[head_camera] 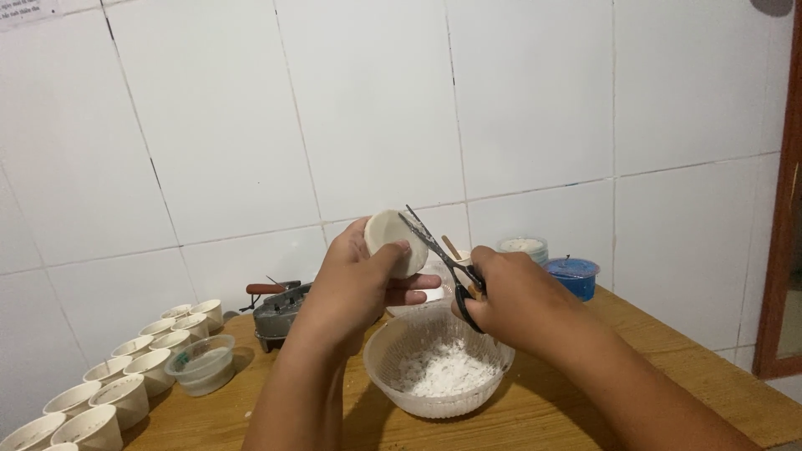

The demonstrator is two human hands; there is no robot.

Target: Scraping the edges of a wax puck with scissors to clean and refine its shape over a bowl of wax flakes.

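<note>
My left hand [355, 280] holds a small round white cup-shaped piece [391, 238] up in front of me, thumb across its side. My right hand [514, 301] grips a pair of black-handled scissors [443, 263], whose blades are open and touch the top edge of the white piece. Both hands hover over a clear plastic bowl [393, 388] on the wooden table; the bowl holds white shavings [443, 372].
Two rows of several small white cups [125, 380] run along the left of the wooden table [668, 367]. A clear bowl of liquid [203, 363] and a grey device [276, 316] sit behind them. A blue tub [572, 276] and a white-filled tub [524, 248] stand by the tiled wall.
</note>
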